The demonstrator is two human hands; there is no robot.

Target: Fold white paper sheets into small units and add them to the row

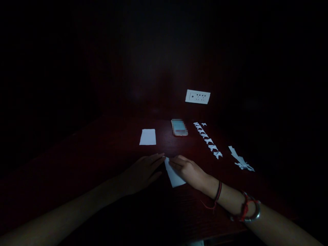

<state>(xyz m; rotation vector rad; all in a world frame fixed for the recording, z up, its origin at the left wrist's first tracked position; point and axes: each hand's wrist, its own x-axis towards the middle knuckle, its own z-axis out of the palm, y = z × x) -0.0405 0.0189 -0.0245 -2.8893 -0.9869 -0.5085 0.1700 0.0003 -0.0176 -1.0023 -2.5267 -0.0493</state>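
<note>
On a dark red-brown table (102, 160) a small white sheet of paper (174, 177) lies in front of me. My left hand (142, 172) rests flat on the table, fingers stretched out, tips at the paper's upper left corner. My right hand (189, 172) lies palm down on the paper, fingers extended and pressing its top edge. Red cords and a metal bangle (246, 212) circle my right wrist.
A second white paper piece (148, 137) lies farther back. A phone (179, 127) sits behind the hands. A cut paper strip of zigzag shapes (208, 140) and paper scraps (241, 160) lie to the right. A white wall socket (197, 96) is on the back wall. The room is very dark.
</note>
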